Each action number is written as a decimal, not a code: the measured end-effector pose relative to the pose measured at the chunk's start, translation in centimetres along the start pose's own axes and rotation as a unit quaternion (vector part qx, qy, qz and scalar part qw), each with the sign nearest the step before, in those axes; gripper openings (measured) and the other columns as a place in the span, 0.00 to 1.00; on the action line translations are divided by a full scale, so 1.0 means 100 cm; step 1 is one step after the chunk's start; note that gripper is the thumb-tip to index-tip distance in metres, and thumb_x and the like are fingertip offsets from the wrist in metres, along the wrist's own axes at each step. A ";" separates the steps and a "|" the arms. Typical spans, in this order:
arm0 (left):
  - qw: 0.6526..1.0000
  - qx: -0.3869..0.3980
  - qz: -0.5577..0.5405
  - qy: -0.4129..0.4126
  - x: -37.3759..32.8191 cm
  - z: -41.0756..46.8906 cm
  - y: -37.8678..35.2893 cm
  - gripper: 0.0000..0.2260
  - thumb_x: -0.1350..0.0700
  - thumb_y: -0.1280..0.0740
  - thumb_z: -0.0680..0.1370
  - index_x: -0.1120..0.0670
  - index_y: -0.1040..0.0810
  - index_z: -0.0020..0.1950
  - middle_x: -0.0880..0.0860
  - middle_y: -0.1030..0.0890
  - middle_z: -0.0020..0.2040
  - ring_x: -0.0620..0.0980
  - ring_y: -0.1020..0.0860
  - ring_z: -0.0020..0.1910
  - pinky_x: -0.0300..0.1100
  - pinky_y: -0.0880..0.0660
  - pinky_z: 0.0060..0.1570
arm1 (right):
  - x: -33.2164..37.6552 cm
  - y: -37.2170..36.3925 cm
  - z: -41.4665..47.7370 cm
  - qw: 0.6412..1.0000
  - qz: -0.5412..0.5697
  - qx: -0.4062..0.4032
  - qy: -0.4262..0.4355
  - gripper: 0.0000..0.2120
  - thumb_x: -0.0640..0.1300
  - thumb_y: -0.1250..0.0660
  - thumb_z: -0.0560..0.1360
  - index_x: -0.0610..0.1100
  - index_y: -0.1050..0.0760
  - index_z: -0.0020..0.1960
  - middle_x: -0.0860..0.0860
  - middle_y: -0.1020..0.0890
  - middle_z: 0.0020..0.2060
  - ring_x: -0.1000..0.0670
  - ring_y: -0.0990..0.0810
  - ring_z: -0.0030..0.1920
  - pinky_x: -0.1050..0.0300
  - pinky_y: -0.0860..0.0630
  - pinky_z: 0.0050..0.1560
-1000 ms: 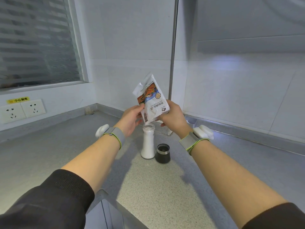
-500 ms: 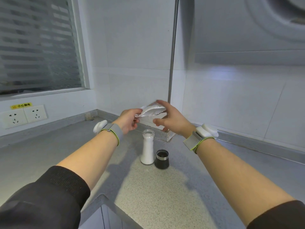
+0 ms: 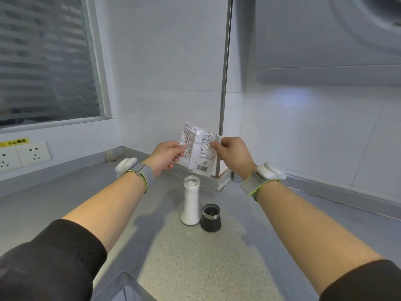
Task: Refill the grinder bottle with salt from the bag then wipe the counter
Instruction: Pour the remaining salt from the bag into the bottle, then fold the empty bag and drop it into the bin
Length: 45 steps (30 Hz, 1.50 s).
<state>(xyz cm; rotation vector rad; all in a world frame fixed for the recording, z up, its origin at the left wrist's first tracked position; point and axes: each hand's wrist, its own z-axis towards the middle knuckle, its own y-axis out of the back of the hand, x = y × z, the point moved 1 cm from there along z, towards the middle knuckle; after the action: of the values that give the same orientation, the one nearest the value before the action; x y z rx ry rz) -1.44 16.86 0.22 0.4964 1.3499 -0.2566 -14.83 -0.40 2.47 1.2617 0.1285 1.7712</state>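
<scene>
Both hands are raised over the back corner of the counter (image 3: 195, 268), and each pinches one side edge of the salt bag (image 3: 198, 148): the left hand (image 3: 167, 157) takes the left edge between thumb and fingers, the right hand (image 3: 233, 153) the right edge. The bag hangs flat between them with its printed back and barcode facing the camera, above and a little behind the glass grinder bottle (image 3: 191, 200) and not touching it. Held this way, probably no salt can run out, and the slack pouch looks nearly spent.

The bottle stands upright and uncapped on the counter, white salt showing up into its neck, so the filling seems done or close to it. Its black grinder top (image 3: 211, 218) sits just beside it on the right, open end up, likely parked there to be within easy reach for closing.

I judge that what remains is setting the bag down, fitting the top and wiping; no cloth shows in this view
</scene>
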 end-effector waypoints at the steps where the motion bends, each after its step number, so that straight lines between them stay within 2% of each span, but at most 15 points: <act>1: 1.000 -0.007 0.013 -0.018 0.007 0.005 -0.001 0.11 0.53 0.33 0.80 0.51 0.24 0.37 0.47 0.25 0.33 0.44 0.33 0.27 0.34 0.40 0.23 | -0.006 -0.004 0.003 1.000 0.006 0.000 -0.006 0.20 0.51 0.36 0.79 0.41 0.29 0.32 0.47 0.26 0.28 0.49 0.29 0.30 0.54 0.32 0.37; 7: 0.998 -0.047 0.022 -0.032 0.032 0.019 -0.007 0.12 0.52 0.32 0.79 0.53 0.23 0.36 0.48 0.25 0.33 0.45 0.33 0.27 0.33 0.38 0.22 | -0.027 -0.023 0.009 0.998 0.052 -0.008 -0.027 0.20 0.51 0.34 0.78 0.42 0.32 0.32 0.48 0.32 0.27 0.50 0.34 0.29 0.56 0.38 0.35; 10: 0.999 -0.049 -0.017 -0.017 0.040 0.026 -0.005 0.11 0.52 0.32 0.79 0.53 0.23 0.37 0.48 0.24 0.33 0.44 0.33 0.26 0.32 0.40 0.21 | -0.037 -0.031 0.012 0.992 0.118 -0.020 -0.042 0.16 0.54 0.30 0.76 0.41 0.20 0.41 0.53 0.28 0.26 0.56 0.31 0.27 0.61 0.34 0.33; 12: 0.997 -0.055 -0.047 -0.014 0.041 0.030 -0.004 0.10 0.53 0.32 0.79 0.54 0.23 0.38 0.48 0.24 0.34 0.44 0.32 0.26 0.32 0.41 0.20 | -0.039 -0.032 0.012 0.989 0.136 -0.017 -0.051 0.13 0.54 0.29 0.75 0.44 0.17 0.47 0.59 0.26 0.22 0.61 0.30 0.23 0.69 0.34 0.29; 14: 0.997 -0.053 -0.061 -0.013 0.042 0.034 -0.001 0.10 0.52 0.32 0.79 0.53 0.22 0.38 0.47 0.23 0.34 0.44 0.32 0.27 0.32 0.42 0.20 | -0.041 -0.038 0.015 0.988 0.142 -0.013 -0.064 0.12 0.53 0.29 0.76 0.44 0.17 0.47 0.62 0.27 0.20 0.62 0.29 0.21 0.71 0.34 0.26; 18: 0.996 -0.041 -0.075 -0.018 0.046 0.045 -0.001 0.10 0.47 0.31 0.78 0.49 0.21 0.39 0.43 0.20 0.33 0.42 0.30 0.27 0.32 0.39 0.22 | -0.039 -0.052 0.022 0.969 0.211 0.009 -0.125 0.16 0.53 0.31 0.77 0.38 0.19 0.51 0.51 0.26 0.26 0.53 0.30 0.21 0.57 0.29 0.28; 24: 0.999 -0.014 -0.042 -0.012 0.036 0.045 -0.003 0.10 0.42 0.34 0.78 0.47 0.20 0.45 0.43 0.14 0.43 0.42 0.25 0.30 0.36 0.35 0.27 | -0.028 -0.051 0.021 0.938 0.282 0.025 -0.199 0.15 0.53 0.33 0.78 0.40 0.21 0.51 0.47 0.15 0.42 0.51 0.18 0.31 0.58 0.21 0.30; 26: 0.999 -0.018 -0.035 -0.035 0.033 0.040 -0.005 0.10 0.43 0.34 0.79 0.48 0.20 0.44 0.42 0.14 0.42 0.40 0.25 0.29 0.34 0.34 0.25 | -0.022 -0.045 0.015 0.937 0.280 0.008 -0.208 0.14 0.51 0.32 0.78 0.39 0.22 0.50 0.48 0.15 0.41 0.53 0.17 0.31 0.61 0.23 0.26; 29: 0.995 -0.030 -0.035 -0.086 0.019 0.023 -0.011 0.12 0.46 0.33 0.78 0.50 0.19 0.37 0.46 0.15 0.37 0.43 0.28 0.29 0.35 0.33 0.27 | -0.014 -0.029 -0.006 0.944 0.269 -0.055 -0.184 0.13 0.48 0.30 0.77 0.39 0.22 0.40 0.48 0.18 0.31 0.54 0.21 0.23 0.65 0.32 0.20; 31: 0.992 -0.025 -0.033 -0.120 0.011 -0.012 -0.022 0.16 0.45 0.32 0.76 0.59 0.20 0.39 0.51 0.21 0.32 0.45 0.31 0.29 0.39 0.34 0.30 | -0.005 -0.014 -0.046 0.946 0.262 -0.106 -0.158 0.11 0.46 0.30 0.77 0.39 0.22 0.41 0.47 0.19 0.34 0.54 0.20 0.25 0.64 0.32 0.22; 33: 0.988 -0.033 -0.040 -0.146 -0.001 -0.038 -0.029 0.18 0.46 0.31 0.75 0.62 0.22 0.40 0.51 0.26 0.29 0.43 0.33 0.26 0.36 0.34 0.28 | 0.009 -0.003 -0.070 0.942 0.267 -0.133 -0.152 0.09 0.45 0.31 0.77 0.38 0.21 0.49 0.47 0.17 0.41 0.54 0.19 0.28 0.63 0.30 0.25; 37: 0.986 -0.025 -0.053 -0.158 -0.009 -0.112 -0.060 0.14 0.53 0.31 0.74 0.53 0.29 0.30 0.50 0.27 0.28 0.41 0.34 0.22 0.33 0.36 0.24 | 0.037 0.024 -0.136 0.927 0.295 -0.141 -0.182 0.24 0.47 0.28 0.75 0.40 0.31 0.65 0.44 0.16 0.51 0.51 0.17 0.36 0.60 0.22 0.31; 41: 0.985 0.027 -0.073 -0.153 -0.017 -0.177 -0.097 0.13 0.54 0.28 0.73 0.55 0.27 0.32 0.50 0.26 0.28 0.43 0.32 0.26 0.35 0.35 0.27 | 0.044 0.063 -0.204 0.925 0.296 -0.141 -0.189 0.14 0.43 0.28 0.76 0.37 0.21 0.58 0.43 0.16 0.48 0.46 0.16 0.46 0.57 0.18 0.44; 43: 0.985 0.043 -0.064 -0.152 -0.013 -0.196 -0.111 0.15 0.51 0.26 0.72 0.60 0.25 0.34 0.52 0.27 0.28 0.44 0.33 0.26 0.37 0.36 0.27 | 0.042 0.071 -0.226 0.925 0.284 -0.157 -0.199 0.09 0.39 0.29 0.75 0.37 0.20 0.55 0.44 0.17 0.44 0.47 0.17 0.41 0.57 0.17 0.39; 45: 0.983 0.071 -0.027 -0.170 -0.009 -0.236 -0.134 0.19 0.50 0.26 0.71 0.66 0.25 0.36 0.53 0.28 0.28 0.46 0.35 0.27 0.39 0.38 0.27 | 0.040 0.091 -0.269 0.940 0.188 -0.204 -0.197 0.07 0.36 0.30 0.74 0.35 0.18 0.50 0.44 0.18 0.38 0.49 0.20 0.35 0.58 0.20 0.30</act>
<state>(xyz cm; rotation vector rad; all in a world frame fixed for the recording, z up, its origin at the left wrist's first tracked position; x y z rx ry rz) -28.11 16.51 -4.73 0.5099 1.0176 -0.4646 -41.80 8.09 -2.31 1.3559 -0.7176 1.6951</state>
